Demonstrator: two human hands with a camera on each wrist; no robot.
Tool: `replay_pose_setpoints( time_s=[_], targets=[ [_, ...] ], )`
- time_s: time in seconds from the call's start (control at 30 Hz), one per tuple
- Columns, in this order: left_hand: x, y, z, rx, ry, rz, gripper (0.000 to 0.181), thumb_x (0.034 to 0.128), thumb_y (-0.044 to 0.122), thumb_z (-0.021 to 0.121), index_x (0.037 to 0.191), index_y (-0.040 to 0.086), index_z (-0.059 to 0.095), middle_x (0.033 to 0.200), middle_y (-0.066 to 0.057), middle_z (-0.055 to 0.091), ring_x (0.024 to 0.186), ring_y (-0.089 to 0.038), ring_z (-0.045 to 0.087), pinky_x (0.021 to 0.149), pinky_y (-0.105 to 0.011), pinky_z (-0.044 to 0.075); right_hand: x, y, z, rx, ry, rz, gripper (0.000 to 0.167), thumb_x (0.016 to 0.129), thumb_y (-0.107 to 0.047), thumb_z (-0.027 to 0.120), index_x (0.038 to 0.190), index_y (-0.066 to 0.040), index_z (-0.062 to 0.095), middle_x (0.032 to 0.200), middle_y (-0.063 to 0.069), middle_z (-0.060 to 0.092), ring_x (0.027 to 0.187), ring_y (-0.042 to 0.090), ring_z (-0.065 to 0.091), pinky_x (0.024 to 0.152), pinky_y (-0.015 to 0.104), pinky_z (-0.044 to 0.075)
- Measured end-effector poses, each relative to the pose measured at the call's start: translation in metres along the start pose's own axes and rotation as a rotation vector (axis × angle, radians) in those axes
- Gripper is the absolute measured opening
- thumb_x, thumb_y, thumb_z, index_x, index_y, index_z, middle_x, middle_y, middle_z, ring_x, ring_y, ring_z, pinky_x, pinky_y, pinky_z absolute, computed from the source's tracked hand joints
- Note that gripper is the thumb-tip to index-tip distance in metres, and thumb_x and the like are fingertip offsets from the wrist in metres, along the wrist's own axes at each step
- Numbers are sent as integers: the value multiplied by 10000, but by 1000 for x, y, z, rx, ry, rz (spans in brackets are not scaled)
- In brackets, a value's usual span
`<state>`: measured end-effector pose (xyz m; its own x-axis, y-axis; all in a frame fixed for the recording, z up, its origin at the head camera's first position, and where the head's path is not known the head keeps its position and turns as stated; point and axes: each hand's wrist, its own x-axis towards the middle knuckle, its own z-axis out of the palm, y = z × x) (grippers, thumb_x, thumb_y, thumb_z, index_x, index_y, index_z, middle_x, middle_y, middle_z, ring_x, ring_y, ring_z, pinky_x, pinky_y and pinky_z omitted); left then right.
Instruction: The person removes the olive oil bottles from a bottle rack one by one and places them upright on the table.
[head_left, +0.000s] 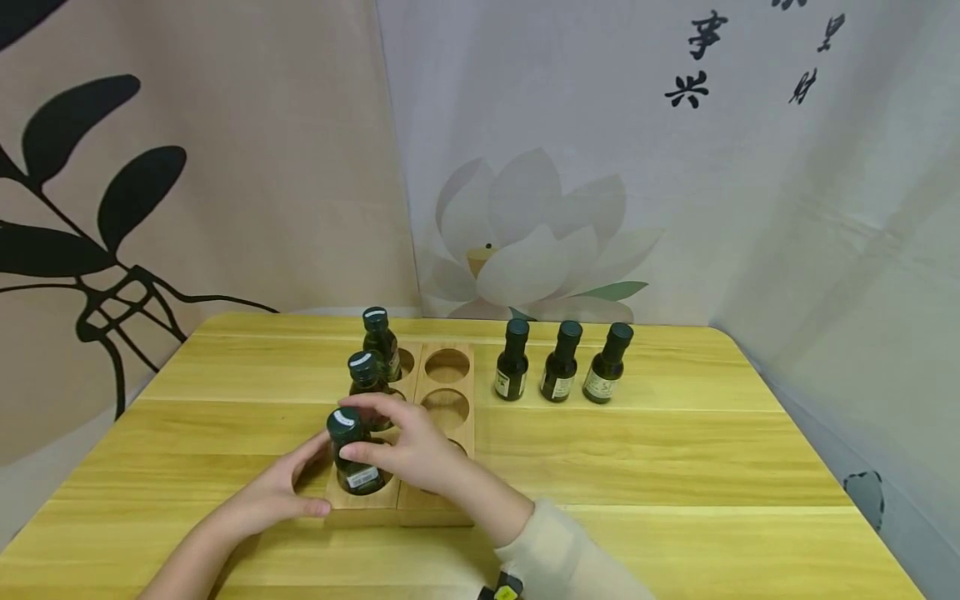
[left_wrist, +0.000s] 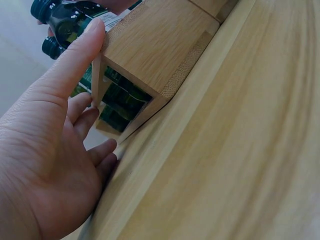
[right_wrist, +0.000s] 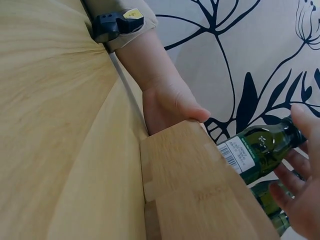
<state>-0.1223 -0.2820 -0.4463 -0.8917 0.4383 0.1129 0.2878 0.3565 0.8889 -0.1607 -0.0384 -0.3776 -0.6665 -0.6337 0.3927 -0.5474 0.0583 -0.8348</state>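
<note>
A light wooden bottle rack (head_left: 447,368) with two rows of round holes stands on the table. In its left row sit three green glass bottles with dark caps: a front bottle (head_left: 352,450), a middle bottle (head_left: 365,375) and a back bottle (head_left: 381,337). My right hand (head_left: 420,446) holds the front bottle near its neck, thumb on the near side and fingers curled round the far side. At the rack's front left corner is my left hand (head_left: 266,492); its thumb touches the corner, and its loose fingers lie along the left side, as the left wrist view shows.
Three smaller dark bottles with black caps and pale labels stand right of the rack: one near it (head_left: 512,362), one in the middle (head_left: 560,365) and one farthest right (head_left: 608,367). A printed cloth backdrop (head_left: 300,167) hangs behind the wooden table (head_left: 675,467).
</note>
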Motion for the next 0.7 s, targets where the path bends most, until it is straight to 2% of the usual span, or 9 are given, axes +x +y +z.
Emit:
replay_pose_setpoints(
  time_s=[0.2, 0.4, 0.53, 0.7],
  targets=[
    [0, 0, 0, 5, 4, -15, 923, 808, 192, 782, 1492, -47, 210, 1480, -317, 265, 1323, -487, 215, 973, -118, 254, 1, 0, 4, 22, 33, -7, 365, 890, -171, 701, 1239, -140, 600, 1055, -12, 650, 995, 69, 562, 892, 351, 488],
    [0, 0, 1, -5, 2, -31, 919, 809, 183, 780, 1485, -64, 208, 1476, -323, 268, 1322, -487, 215, 967, -119, 260, 1, 0, 7, 27, 64, -44, 331, 872, -129, 715, 1187, -107, 616, 1040, 13, 668, 966, 31, 571, 877, 347, 500],
    [0, 0, 0, -4, 2, -25, 910, 811, 178, 778, 1496, -32, 217, 1492, -307, 249, 1330, -484, 192, 967, -110, 251, 2, 0, 7, 25, 91, -69, 327, 866, -124, 720, 1175, -100, 617, 1000, 19, 665, 916, 34, 564, 841, 326, 505],
    [0, 0, 0, -11, -3, 2, 910, 811, 176, 780, 1518, 45, 222, 1514, -285, 215, 1331, -491, 169, 971, -103, 242, 2, -5, 2, 9, 120, -101, 331, 856, -119, 732, 1166, -98, 618, 978, 18, 666, 879, 88, 567, 797, 358, 510]
  ],
)
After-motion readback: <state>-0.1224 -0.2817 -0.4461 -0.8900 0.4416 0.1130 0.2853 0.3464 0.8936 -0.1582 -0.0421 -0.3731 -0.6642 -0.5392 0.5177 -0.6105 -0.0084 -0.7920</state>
